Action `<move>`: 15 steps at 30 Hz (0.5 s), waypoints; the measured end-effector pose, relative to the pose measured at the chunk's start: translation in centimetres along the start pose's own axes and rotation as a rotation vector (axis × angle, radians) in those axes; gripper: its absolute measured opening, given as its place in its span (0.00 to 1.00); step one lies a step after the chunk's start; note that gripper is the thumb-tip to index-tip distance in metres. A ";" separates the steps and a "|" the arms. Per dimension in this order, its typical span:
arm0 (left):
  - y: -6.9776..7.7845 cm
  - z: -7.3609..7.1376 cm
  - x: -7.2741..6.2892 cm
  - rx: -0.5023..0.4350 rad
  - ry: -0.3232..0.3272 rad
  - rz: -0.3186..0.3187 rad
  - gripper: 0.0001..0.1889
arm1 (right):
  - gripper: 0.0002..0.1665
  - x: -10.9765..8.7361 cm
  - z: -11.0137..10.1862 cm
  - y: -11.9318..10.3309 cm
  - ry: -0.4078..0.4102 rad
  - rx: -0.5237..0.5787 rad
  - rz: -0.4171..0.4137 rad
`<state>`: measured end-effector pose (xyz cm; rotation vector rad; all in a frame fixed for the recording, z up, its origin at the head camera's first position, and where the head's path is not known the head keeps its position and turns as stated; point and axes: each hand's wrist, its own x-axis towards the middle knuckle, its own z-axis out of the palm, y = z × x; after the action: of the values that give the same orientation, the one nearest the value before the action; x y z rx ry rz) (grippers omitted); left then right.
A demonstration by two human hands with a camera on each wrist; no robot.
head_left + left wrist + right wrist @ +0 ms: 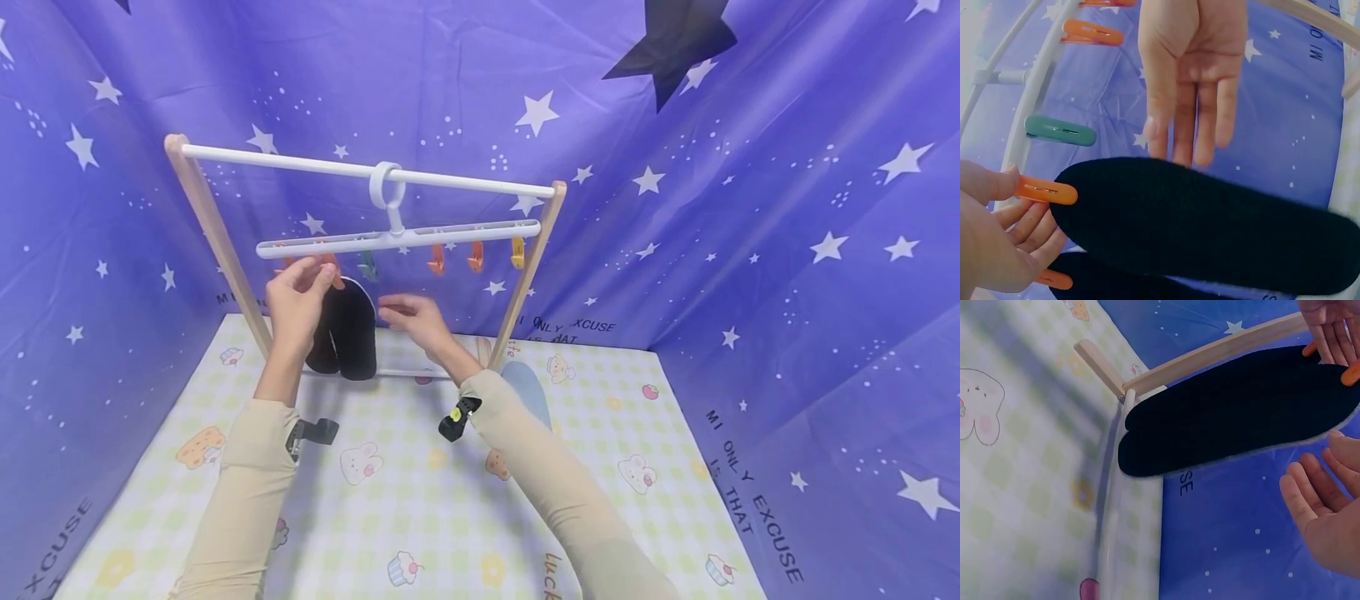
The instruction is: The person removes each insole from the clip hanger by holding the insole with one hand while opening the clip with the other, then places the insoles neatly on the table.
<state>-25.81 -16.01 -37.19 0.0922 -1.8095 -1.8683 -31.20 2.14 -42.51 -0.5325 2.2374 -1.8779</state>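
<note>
Two black insoles (356, 333) hang side by side from the white hanger (450, 236) at its left part. In the left wrist view an orange clip (1047, 189) bites the rounded end of the nearer insole (1210, 225). My left hand (295, 304) pinches that clip between thumb and fingers. A second orange clip (1057, 279) holds the other insole, partly hidden below. My right hand (416, 321) is just right of the insoles, fingers extended and holding nothing; the right wrist view shows its fingers (1313, 487) beside the nearer insole's edge.
The hanger hooks over the white bar (300, 161) of a wooden-legged rack (525, 283). A green clip (367, 265), two orange clips and a yellow clip (517, 252) hang along it. A flat light-blue piece (527, 387) lies on the patterned tablecloth (600, 467), partly behind my right forearm.
</note>
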 end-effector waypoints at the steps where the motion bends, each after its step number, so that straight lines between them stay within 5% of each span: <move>1: 0.0 0.0 0.0 -0.001 0.002 -0.002 0.15 | 0.20 0.0 0.2 0.0 0.000 -0.005 0.007; 15: 1.1 -0.9 0.3 -0.138 -0.067 -0.048 0.15 | 0.17 -0.9 1.5 -0.2 0.014 0.063 0.061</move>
<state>-25.32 -16.85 -36.12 0.0233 -1.7305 -2.0466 -29.86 1.07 -42.69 -0.4371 2.1695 -1.9198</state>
